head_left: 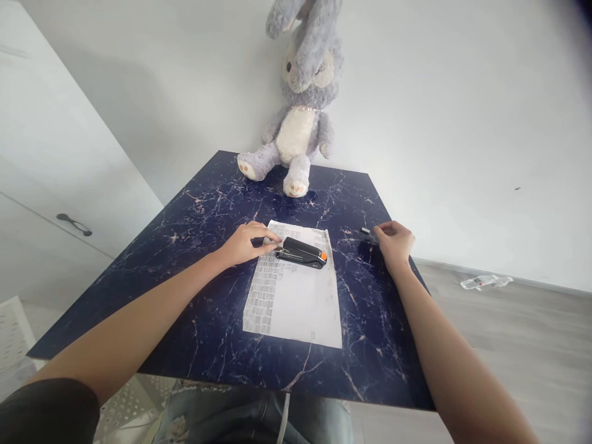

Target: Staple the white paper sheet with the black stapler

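Note:
A black stapler (305, 253) with an orange end lies across a printed sheet of paper (305, 302). My left hand (250, 243) grips the stapler's left end between thumb and fingers, where a thin metal part shows. A dark piece of it is partly covered by that hand. Over at the table's right side, my right hand (395, 243) is closed, thumb and fingertips drawn together. Just left of those fingertips is a small dark and silvery piece (365, 230), perhaps a strip of staples. Whether the fingers hold anything is hidden.
Both forearms rest over a dark blue marble-patterned table (208, 308). A grey plush rabbit (303, 117) sits at its back edge against the wall. White cabinet doors (50, 154) stand at left. Clear plastic packaging (485, 282) lies on the floor at right.

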Available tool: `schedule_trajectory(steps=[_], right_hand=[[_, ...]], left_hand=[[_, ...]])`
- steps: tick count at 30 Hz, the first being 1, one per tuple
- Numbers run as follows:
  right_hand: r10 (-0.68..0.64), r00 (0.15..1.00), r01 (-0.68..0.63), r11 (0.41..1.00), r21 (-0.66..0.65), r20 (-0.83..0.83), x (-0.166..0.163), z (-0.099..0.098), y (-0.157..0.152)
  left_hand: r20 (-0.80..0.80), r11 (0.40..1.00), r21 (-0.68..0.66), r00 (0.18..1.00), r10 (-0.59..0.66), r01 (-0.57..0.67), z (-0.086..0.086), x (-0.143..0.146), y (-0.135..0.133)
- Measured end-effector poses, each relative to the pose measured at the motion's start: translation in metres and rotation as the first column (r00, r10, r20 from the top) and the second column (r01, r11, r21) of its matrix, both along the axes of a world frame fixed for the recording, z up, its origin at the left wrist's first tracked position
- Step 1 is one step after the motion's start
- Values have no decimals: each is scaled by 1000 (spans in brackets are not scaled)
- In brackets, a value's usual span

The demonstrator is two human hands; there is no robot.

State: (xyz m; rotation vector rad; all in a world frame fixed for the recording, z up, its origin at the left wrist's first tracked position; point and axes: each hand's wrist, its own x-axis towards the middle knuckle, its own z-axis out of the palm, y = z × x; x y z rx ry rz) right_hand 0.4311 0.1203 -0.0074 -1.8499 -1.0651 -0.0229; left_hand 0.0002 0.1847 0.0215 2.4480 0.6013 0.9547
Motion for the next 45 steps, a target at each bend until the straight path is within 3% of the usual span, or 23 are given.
schedule_trajectory(steps=[7,18,36,45], right_hand=[[17,1000,-17,1000,-2,-5,-1,1,-1],[35,999,-35,999,-14,13,0,-1,0],[70,998,-70,997,-26,5,-3,3,-2],[31,1000,-31,999,-14,-1,1,0,-1]], left_hand=[[-53,998,-41,998,-44,42,-1,2,0],[-28,957,-283,997,-68,58,-5,1,3],[-45,965,-257,997,-66,52,-3,-1,6],[-115,996,-2,989,-88,88,-3,-16,19]])
